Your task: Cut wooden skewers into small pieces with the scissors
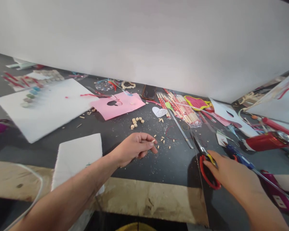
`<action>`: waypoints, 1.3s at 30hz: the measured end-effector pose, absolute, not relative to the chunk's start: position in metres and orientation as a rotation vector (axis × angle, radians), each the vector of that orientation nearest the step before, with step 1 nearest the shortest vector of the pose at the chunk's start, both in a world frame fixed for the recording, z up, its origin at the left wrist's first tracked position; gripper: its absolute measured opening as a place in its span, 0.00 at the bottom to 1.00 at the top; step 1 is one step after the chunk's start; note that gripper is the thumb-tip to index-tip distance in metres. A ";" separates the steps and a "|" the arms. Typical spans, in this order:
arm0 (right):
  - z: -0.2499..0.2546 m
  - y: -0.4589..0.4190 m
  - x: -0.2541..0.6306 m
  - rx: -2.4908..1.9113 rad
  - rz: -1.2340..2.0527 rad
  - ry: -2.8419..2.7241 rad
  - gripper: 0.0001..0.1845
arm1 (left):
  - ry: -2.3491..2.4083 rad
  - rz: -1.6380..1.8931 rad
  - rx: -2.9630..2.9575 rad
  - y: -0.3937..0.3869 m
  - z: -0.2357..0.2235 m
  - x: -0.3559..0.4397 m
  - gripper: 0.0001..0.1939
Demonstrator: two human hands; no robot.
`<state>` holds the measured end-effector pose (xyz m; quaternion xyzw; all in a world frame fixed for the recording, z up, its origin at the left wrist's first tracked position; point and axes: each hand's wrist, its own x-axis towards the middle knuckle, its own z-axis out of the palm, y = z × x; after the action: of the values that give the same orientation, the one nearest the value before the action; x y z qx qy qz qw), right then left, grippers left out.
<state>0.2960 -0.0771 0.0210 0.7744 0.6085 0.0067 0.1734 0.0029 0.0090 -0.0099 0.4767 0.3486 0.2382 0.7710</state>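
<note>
My left hand [141,145] is over the dark tabletop, thumb and fingers pinching a small pale stick piece [153,141]. Several similar cut pieces [162,140] lie scattered just right of its fingertips. Behind the hand sits a cluster of small pale blocks [135,122], made of short pieces grouped together. At the right, my right hand [227,170] is closed on the scissors [208,166], which have red and yellow handles; their metal blades point away from me. Part of the handle is hidden by the fingers.
Pink paper [132,104] with a dark cutout lies behind, near a phone [149,92] and packs of wooden chopsticks [180,109]. White board [45,109] and a white sheet [79,154] are left. A red can [267,141] and blue glue gun [239,156] are right.
</note>
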 end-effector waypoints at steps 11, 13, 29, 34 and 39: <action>0.014 -0.009 0.228 2.035 -0.028 2.231 0.09 | 0.755 0.568 1.015 0.011 -0.008 0.002 0.12; 0.006 -0.002 0.224 2.043 0.010 2.217 0.10 | 0.754 0.568 0.999 0.011 -0.006 0.001 0.12; 0.024 -0.039 0.182 1.774 -0.121 3.086 0.09 | 0.627 0.363 0.868 0.003 -0.004 0.004 0.14; 0.019 -0.043 0.180 1.742 -0.226 3.169 0.06 | 0.647 0.384 0.871 0.005 -0.006 0.003 0.16; 0.014 -0.046 0.185 1.795 -0.451 3.157 0.06 | 0.650 0.398 0.869 0.006 -0.008 0.005 0.11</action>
<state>0.1846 -0.0458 0.0145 0.4742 0.8339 -0.1190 -0.2561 0.0052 0.0056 -0.0076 0.4106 0.3070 0.1879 0.8378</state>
